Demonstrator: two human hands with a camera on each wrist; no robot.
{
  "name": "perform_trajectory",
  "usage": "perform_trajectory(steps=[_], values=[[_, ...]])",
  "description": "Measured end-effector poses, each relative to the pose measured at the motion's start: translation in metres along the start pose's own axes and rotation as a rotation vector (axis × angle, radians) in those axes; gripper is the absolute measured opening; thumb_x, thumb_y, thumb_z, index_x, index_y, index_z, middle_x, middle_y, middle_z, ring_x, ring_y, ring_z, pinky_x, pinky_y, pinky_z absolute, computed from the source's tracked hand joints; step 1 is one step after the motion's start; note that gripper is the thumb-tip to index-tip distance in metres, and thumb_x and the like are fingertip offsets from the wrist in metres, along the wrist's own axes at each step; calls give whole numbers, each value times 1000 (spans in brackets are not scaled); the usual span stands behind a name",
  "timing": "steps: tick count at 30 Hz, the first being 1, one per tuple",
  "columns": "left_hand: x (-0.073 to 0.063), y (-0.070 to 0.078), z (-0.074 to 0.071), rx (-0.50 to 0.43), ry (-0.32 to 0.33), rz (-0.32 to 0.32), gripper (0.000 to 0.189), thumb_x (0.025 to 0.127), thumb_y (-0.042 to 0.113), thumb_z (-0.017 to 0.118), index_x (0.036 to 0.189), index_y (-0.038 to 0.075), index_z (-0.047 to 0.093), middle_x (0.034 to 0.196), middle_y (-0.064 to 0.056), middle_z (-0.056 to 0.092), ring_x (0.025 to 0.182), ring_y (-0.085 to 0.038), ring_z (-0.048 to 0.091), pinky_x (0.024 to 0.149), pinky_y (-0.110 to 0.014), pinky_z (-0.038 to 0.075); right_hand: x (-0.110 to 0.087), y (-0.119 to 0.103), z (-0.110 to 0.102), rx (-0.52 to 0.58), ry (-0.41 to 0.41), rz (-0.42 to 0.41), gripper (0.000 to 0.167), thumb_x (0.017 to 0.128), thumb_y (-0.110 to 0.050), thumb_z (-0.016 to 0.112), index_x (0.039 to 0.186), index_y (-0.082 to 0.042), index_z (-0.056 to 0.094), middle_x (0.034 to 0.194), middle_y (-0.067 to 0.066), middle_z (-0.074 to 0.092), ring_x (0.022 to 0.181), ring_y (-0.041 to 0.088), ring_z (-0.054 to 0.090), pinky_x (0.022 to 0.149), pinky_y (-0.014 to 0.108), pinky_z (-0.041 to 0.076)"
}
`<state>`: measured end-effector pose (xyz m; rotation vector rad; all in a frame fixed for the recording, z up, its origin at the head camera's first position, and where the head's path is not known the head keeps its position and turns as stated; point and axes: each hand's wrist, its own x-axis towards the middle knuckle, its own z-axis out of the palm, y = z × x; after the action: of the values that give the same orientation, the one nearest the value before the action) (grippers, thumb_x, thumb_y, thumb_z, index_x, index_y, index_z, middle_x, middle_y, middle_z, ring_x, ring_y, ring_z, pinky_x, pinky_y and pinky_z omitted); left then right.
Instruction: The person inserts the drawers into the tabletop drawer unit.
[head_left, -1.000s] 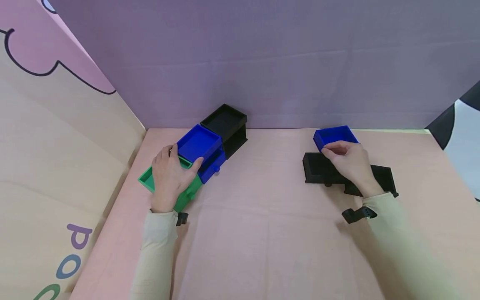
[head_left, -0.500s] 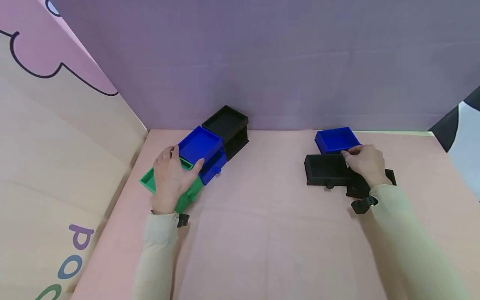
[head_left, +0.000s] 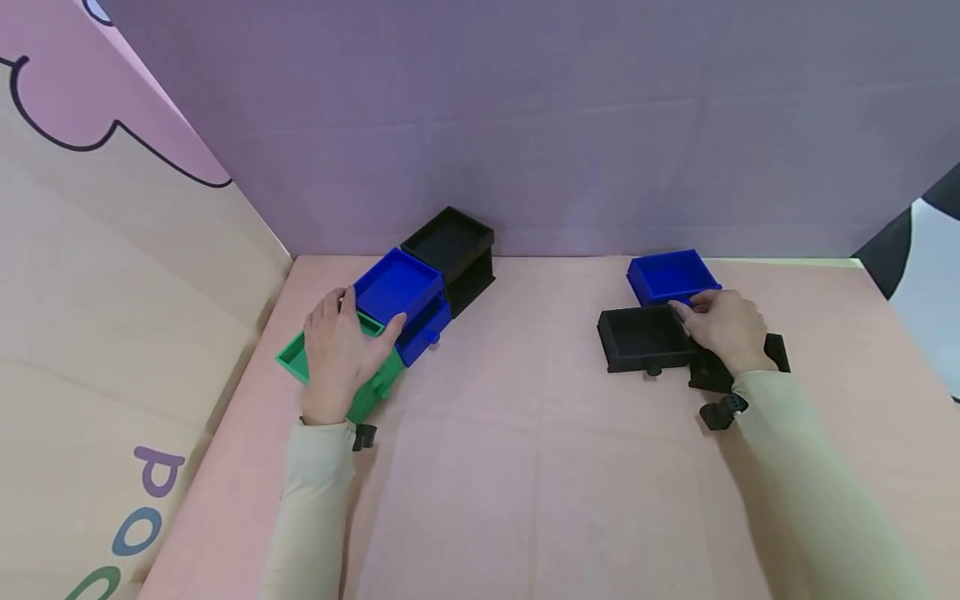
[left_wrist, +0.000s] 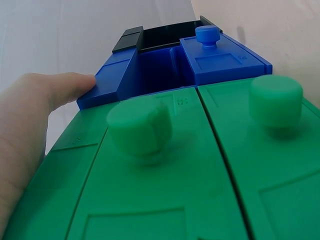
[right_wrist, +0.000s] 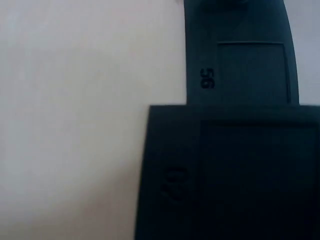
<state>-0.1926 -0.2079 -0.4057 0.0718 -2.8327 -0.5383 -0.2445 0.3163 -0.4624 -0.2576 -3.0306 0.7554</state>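
My left hand [head_left: 347, 337] lies flat on the green drawer box [head_left: 375, 387] at the left. Its thumb [left_wrist: 55, 92] touches the side of the blue box [head_left: 397, 287] stacked behind it, and a black box [head_left: 450, 242] stands further back. The green front with two round knobs [left_wrist: 140, 127] fills the left wrist view. My right hand [head_left: 705, 312] pinches the right far corner of an open black tray [head_left: 637, 337]. A blue tray [head_left: 670, 275] sits just behind it. Another black part [head_left: 772, 350] lies under my right wrist. The right wrist view shows only black parts [right_wrist: 240, 55].
The pink table surface [head_left: 525, 467] spreads wide between and in front of my hands. A purple back wall [head_left: 525, 125] and a slanted beige panel [head_left: 112, 317] on the left close the space in. A dark wrist strap [head_left: 716, 412] sits at my right cuff.
My right hand left the blue tray, moved to the black tray's corner and shifted that tray slightly left. The left hand stayed on the green box.
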Motion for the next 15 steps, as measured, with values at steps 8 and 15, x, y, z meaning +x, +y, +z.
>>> perform_trajectory(steps=[8, 15], values=[[0, 2, 1, -8, 5, 1, 93, 95, 63, 60, 153, -9, 49, 156, -29, 51, 145, -48, 47, 125, -63, 33, 0, -1, 1, 26, 60, 24, 59, 106, -48, 57, 127, 5, 72, 119, 31, 74, 109, 54, 67, 67, 48, 51], [1, 5, -1, -2, -14, -6, 93, 96, 63, 60, 155, -8, 47, 158, -29, 49, 147, -47, 45, 125, -63, 32, -5, -2, 3, 118, 152, 55, 63, 106, -51, 54, 127, 6, 73, 124, 32, 72, 117, 55, 66, 88, 61, 52]])
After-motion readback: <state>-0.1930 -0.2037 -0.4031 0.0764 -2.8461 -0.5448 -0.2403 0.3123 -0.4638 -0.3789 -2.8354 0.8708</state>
